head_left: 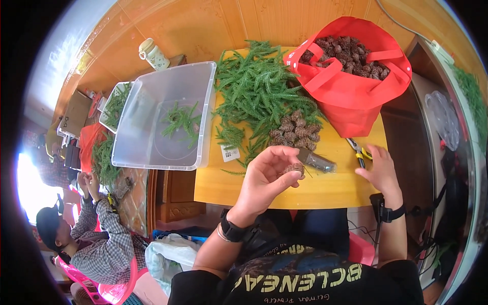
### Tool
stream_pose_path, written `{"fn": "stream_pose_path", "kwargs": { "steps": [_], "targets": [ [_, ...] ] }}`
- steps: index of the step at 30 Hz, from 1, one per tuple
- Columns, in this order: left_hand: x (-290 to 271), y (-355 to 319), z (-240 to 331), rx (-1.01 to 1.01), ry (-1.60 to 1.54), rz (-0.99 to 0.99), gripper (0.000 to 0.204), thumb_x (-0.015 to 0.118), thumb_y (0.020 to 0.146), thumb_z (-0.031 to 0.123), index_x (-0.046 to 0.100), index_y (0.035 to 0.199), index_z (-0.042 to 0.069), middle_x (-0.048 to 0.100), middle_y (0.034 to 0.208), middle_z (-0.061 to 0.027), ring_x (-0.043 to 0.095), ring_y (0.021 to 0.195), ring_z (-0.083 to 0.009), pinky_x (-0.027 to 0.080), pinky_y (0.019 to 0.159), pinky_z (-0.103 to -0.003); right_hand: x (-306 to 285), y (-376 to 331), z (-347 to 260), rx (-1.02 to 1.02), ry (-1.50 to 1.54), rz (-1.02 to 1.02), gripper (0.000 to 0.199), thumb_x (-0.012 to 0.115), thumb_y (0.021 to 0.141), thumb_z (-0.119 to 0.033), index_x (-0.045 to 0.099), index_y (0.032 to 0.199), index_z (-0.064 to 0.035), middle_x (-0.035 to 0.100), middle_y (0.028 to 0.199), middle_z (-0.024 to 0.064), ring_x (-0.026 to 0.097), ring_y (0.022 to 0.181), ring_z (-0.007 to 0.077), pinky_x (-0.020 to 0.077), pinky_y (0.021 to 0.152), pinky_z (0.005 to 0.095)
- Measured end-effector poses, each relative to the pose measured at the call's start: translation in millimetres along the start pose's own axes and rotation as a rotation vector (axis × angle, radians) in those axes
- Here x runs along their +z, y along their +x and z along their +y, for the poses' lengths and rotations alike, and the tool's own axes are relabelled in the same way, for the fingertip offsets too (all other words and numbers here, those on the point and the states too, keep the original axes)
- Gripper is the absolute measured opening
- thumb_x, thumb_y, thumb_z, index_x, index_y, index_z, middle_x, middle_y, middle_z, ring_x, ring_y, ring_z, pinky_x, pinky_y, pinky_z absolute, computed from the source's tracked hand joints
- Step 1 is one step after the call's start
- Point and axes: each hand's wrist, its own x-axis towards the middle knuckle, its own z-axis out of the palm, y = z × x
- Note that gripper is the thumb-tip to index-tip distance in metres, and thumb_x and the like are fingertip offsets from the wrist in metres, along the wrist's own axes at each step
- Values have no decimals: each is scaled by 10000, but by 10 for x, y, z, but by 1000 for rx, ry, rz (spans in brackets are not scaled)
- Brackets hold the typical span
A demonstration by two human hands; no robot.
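Pinecone [295, 167] pinched in left hand [267, 178]; right hand [384, 175], fingers wide, beside pliers [361, 158]; sprigs [179, 120] in left bin [147, 101] perhaps finished; cone heap [296, 131], greenery [256, 84] likely pending.

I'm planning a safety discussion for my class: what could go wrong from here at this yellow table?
1. The left hand pinches a small pine cone in its fingers, so the cone could slip and drop.
2. The pliers lie beside the right hand with their handles apart; a careless grab might pinch a finger.
3. The red bag, open and filled with cones, might spill some if knocked.
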Motion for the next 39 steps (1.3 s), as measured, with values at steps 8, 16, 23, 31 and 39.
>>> {"fn": "stream_pose_path", "kwargs": {
  "steps": [8, 16, 23, 31, 39],
  "targets": [
    [-116, 10, -39, 78, -65, -73, 196, 613, 818, 15, 537, 997, 28, 565, 1026, -109, 566, 826, -128, 486, 686, -223, 146, -117, 215, -7, 88, -16, 594, 691, 673, -115, 461, 1219, -77, 472, 1110, 164, 462, 1056, 364, 397, 929, 374],
    [-222, 33, 4, -95, -330, -137, 202, 609, 865, 177, 541, 995, 39, 606, 945, -150, 567, 733, -123, 470, 602, -164, 178, -289, 514, 14, 306, -50, 275, 573, 771, -147, 529, 1003, -6, 516, 879, 143, 550, 786, 287, 446, 695, 346],
    [-257, 32, 7, -171, -403, -128, 228, 601, 873, 214, 530, 992, 33, 605, 899, -174, 542, 641, -117, 454, 541, -161, -322, -509, -294, -73, 913, -133, 286, 560, 732, -232, 590, 796, 44, 621, 781, 107, 565, 913, 235, 425, 798, 341],
    [-171, 23, 11, -197, -390, -135, 230, 597, 876, 231, 525, 965, 32, 609, 859, -172, 531, 619, -107, 410, 509, -153, -416, -347, -697, -536, 726, -49, 275, 714, 664, -192, 535, 647, 16, 642, 899, 131, 543, 972, 366, 440, 824, 402],
    [-178, -4, 17, -212, -411, -126, 171, 560, 899, 186, 515, 962, 34, 636, 872, -181, 577, 631, -125, 424, 511, -155, -381, -284, -821, -657, 676, 42, 258, 738, 650, -176, 554, 628, 4, 651, 878, 128, 561, 945, 354, 461, 782, 394]
  ]
}}
